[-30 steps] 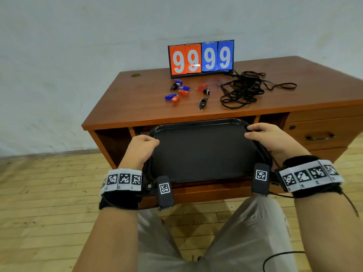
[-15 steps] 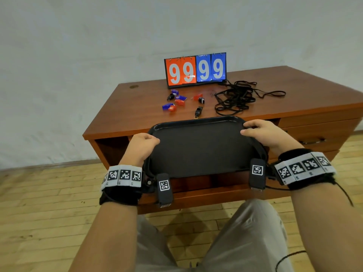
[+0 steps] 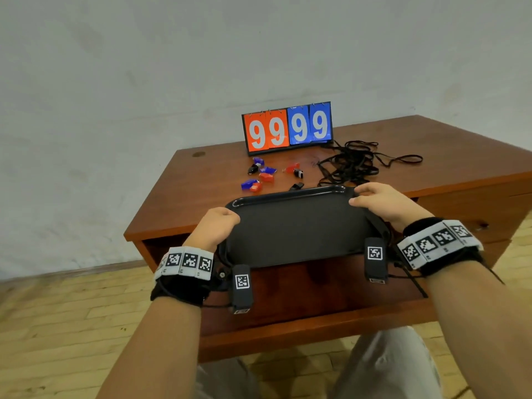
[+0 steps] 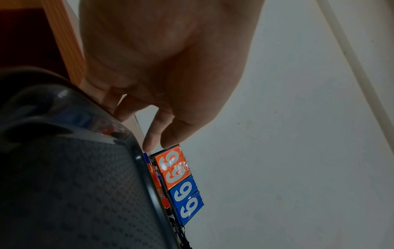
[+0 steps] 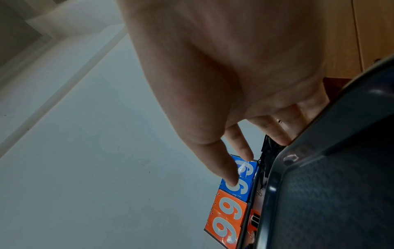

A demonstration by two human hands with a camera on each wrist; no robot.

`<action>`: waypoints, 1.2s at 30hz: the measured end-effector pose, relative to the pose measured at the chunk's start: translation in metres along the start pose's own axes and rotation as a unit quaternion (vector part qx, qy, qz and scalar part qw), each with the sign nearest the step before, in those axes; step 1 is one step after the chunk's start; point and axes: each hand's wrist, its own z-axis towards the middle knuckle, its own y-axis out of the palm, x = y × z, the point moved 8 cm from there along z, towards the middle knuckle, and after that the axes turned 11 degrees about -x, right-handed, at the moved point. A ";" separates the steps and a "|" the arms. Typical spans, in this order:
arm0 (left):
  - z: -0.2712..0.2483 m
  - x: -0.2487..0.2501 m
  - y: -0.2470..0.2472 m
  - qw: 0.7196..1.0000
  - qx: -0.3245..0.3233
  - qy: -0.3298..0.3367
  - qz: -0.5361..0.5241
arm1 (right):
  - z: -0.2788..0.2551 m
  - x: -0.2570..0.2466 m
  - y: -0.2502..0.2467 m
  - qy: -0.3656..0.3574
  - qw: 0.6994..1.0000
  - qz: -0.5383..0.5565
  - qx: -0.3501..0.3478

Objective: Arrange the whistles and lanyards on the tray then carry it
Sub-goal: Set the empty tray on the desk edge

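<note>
Left hand: the left hand (image 3: 215, 226) grips the left rim of the tray (image 3: 293, 228), thumb on top of the rim and fingers curled under it; in the left wrist view the left hand (image 4: 166, 67) has its fingertips (image 4: 150, 143) past the tray's (image 4: 74, 185) far corner.
Right hand: the right hand (image 3: 383, 201) holds the right far corner of the tray, thumb on the rim and fingers bent around the edge; the right wrist view shows the right hand (image 5: 230, 70) with its fingers (image 5: 275, 129) against the tray's (image 5: 332, 193) outer edge.
Tray: black, textured floor, bare, held between the two hands, its far edge over the near part of the desk (image 3: 184, 197); whether it touches the wood I cannot tell.
Whistles: blue, red and black whistles (image 3: 263, 175) lie scattered on the desk beyond the left hand, just past the tray's far rim; one black whistle (image 3: 297, 186) lies right at that rim.
Lanyards: a tangled heap of black lanyards (image 3: 354, 164) lies on the desk beyond the right hand, close to its fingers.
Scoreboard: a flip scoreboard (image 3: 288, 128) reading 99 in orange and 99 in blue stands upright farther back from both hands, behind the whistles.
Wrists: marker bands (image 3: 185, 263) wrap both wrists.
</note>
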 end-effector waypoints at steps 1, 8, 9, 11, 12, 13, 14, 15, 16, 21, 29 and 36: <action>0.006 0.003 -0.001 1.000 -0.002 0.000 0.006 | 0.005 -0.003 0.000 -0.004 1.000 -0.005 0.003; 0.049 0.016 -0.008 0.999 0.024 -0.007 0.043 | 0.054 -0.015 0.001 -0.008 0.999 -0.035 -0.012; 0.054 0.017 -0.007 0.999 0.027 -0.006 0.045 | 0.063 -0.015 0.001 -0.012 0.999 -0.040 -0.016; 0.067 0.019 -0.008 0.998 0.036 -0.008 0.042 | 0.080 -0.017 0.002 -0.019 0.999 -0.045 -0.017; 0.074 0.019 -0.009 0.998 0.040 -0.012 0.039 | 0.088 -0.017 0.002 -0.023 0.999 -0.045 -0.016; 0.081 0.018 -0.010 0.998 0.043 -0.015 0.039 | 0.096 -0.017 0.002 -0.026 0.999 -0.046 -0.013; 0.089 0.019 -0.011 0.998 0.046 -0.016 0.040 | 0.105 -0.017 0.002 -0.027 0.999 -0.046 -0.012; 0.097 0.019 -0.012 0.998 0.049 -0.016 0.041 | 0.113 -0.016 0.002 -0.029 0.998 -0.047 -0.011; 0.104 0.019 -0.013 0.998 0.053 -0.014 0.045 | 0.120 -0.016 0.003 -0.029 0.998 -0.048 -0.010; 0.138 0.022 -0.018 0.995 0.062 -0.011 0.079 | 0.150 -0.017 0.001 -0.033 0.997 -0.070 -0.005; 0.173 0.014 -0.022 0.990 0.050 -0.035 0.124 | 0.174 -0.014 0.004 -0.024 0.996 -0.090 0.004; 0.181 0.016 -0.022 0.990 0.032 -0.035 0.135 | 0.187 -0.020 0.015 -0.023 0.994 -0.109 0.001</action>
